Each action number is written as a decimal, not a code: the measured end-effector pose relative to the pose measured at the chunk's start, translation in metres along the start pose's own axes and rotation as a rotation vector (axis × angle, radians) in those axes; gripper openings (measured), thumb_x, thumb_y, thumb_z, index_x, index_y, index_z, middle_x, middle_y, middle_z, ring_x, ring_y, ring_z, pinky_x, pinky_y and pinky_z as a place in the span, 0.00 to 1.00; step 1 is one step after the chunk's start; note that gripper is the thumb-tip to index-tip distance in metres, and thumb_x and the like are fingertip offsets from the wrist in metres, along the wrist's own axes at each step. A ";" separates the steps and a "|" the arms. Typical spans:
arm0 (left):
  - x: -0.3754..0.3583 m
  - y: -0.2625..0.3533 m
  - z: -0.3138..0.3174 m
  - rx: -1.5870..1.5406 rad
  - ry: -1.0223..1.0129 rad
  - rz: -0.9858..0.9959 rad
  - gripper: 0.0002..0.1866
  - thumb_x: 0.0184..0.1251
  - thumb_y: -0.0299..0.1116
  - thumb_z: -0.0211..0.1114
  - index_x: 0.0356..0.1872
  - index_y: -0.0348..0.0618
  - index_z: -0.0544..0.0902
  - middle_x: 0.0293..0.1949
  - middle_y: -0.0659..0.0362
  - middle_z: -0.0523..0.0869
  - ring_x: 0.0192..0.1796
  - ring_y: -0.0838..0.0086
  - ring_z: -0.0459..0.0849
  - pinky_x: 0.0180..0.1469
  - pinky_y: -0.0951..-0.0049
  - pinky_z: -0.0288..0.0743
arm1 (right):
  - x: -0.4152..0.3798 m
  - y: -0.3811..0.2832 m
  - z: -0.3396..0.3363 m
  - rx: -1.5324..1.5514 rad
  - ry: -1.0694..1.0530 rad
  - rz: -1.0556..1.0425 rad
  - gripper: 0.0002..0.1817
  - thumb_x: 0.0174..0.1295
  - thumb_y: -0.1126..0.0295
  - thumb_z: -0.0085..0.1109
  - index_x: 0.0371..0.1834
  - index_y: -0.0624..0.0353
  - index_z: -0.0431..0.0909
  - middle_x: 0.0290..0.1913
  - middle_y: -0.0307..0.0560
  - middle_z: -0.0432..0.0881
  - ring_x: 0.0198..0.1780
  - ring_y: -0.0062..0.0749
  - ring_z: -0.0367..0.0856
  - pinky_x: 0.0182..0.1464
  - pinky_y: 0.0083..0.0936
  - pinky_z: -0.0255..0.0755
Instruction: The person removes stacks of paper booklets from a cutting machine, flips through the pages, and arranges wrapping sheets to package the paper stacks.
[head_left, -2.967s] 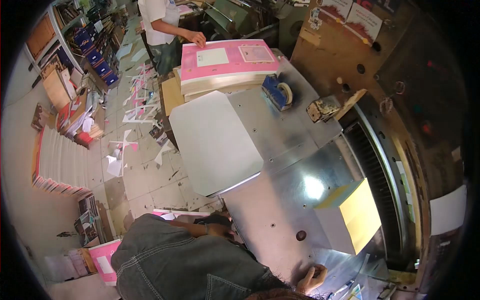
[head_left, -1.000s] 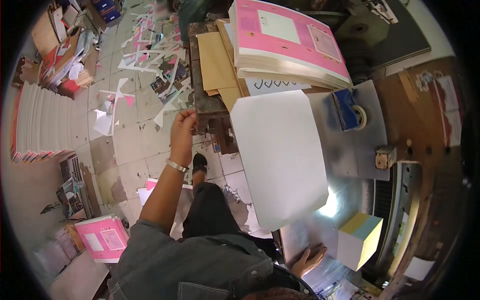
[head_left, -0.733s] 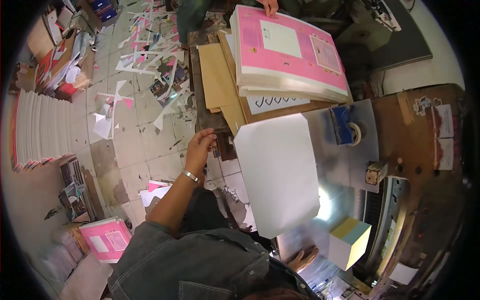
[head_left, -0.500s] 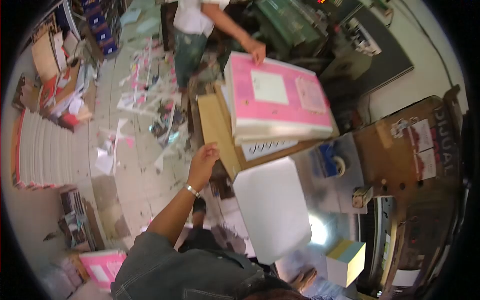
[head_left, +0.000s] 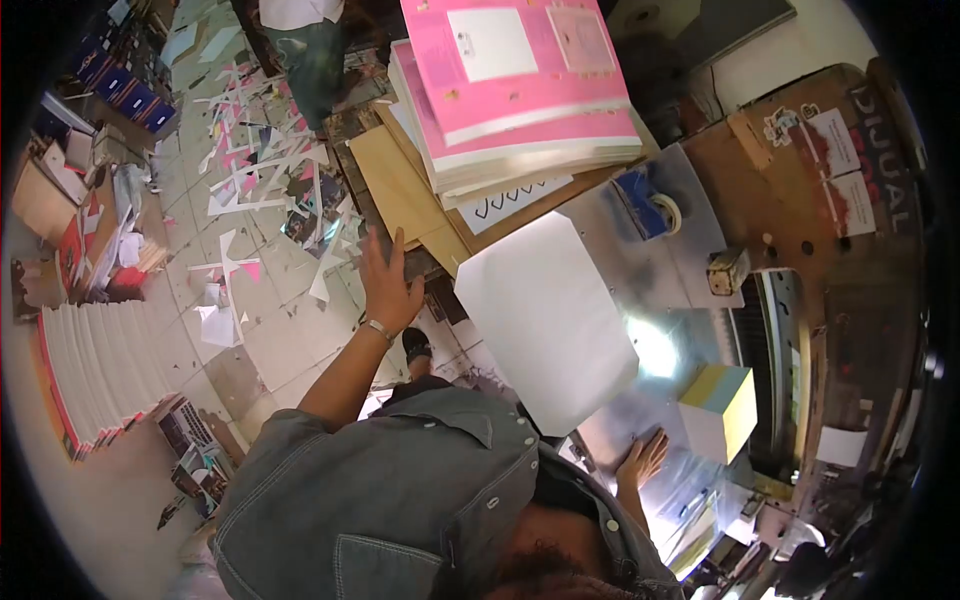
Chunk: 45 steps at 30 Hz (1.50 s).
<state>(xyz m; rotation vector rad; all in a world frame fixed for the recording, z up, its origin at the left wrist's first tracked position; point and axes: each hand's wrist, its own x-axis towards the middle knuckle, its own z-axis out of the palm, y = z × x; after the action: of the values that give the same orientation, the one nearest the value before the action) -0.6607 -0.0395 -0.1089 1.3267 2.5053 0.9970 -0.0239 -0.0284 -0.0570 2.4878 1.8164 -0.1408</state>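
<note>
My left hand (head_left: 390, 285) is raised with spread fingers, holding nothing, beside the front-left corner of the table and left of a large white sheet (head_left: 545, 315). My right hand (head_left: 645, 458) lies flat, fingers stretched out, on the shiny metal tabletop (head_left: 620, 425). Close by it stands a block of paper (head_left: 718, 412) with white, yellow and blue faces. Beyond the white sheet rises a thick stack of pink printed sheets (head_left: 520, 150). Its uppermost part (head_left: 510, 95) sits apart from the layers below at the near edge.
Blue packaging (head_left: 632, 205) and a tape roll (head_left: 667, 214) lie on the metal surface, near a small block (head_left: 728, 271). Paper scraps (head_left: 270, 150) litter the tiled floor. Book stacks (head_left: 105, 360) stand at left. A co-worker (head_left: 305, 60) is at the back.
The view has shifted, and my left hand has gone from curled fingers to spread ones. The upper pink sheets have come apart from the pile. The co-worker's hand is out of view.
</note>
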 end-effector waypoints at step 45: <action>0.153 0.096 -0.034 0.103 0.171 0.419 0.52 0.67 0.53 0.68 0.87 0.49 0.51 0.83 0.28 0.36 0.84 0.27 0.33 0.76 0.20 0.24 | 0.004 -0.036 0.007 0.100 0.181 0.349 0.39 0.76 0.40 0.49 0.87 0.37 0.57 0.88 0.45 0.54 0.88 0.47 0.46 0.79 0.78 0.39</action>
<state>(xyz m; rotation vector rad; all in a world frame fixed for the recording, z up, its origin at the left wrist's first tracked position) -0.7003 0.1003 0.0036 1.9307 2.4798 1.1087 -0.0570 -0.0147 -0.0644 2.9264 1.4252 0.0115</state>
